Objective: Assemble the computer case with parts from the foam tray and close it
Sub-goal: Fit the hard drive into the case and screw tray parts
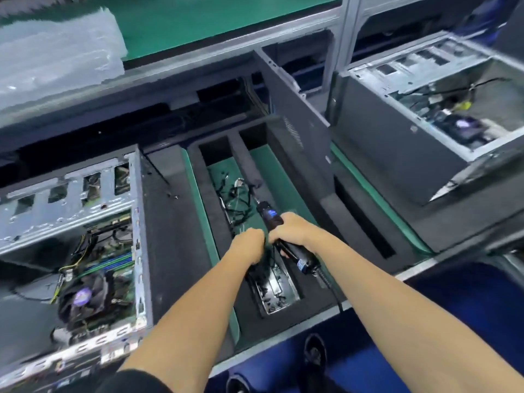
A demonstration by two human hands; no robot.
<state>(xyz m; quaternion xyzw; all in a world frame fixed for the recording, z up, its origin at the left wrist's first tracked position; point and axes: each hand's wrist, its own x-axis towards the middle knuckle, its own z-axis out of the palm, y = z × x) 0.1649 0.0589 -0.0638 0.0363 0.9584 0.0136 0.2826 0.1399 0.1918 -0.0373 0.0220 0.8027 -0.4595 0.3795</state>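
Head view, right grip (286, 232) wrapped around electric screwdriver (279, 231), left grip (249, 246) fisted (contents unclear) over foam tray (215, 222)

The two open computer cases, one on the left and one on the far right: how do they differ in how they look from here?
The left computer case lies close to the person, so its cooler fan, green board and cables show large. The right computer case sits farther back, so its inside looks smaller. The left one shows mostly bare silver framing, while the right one also shows a dark side wall toward the foam tray. Both are open on top, each with a fan visible.
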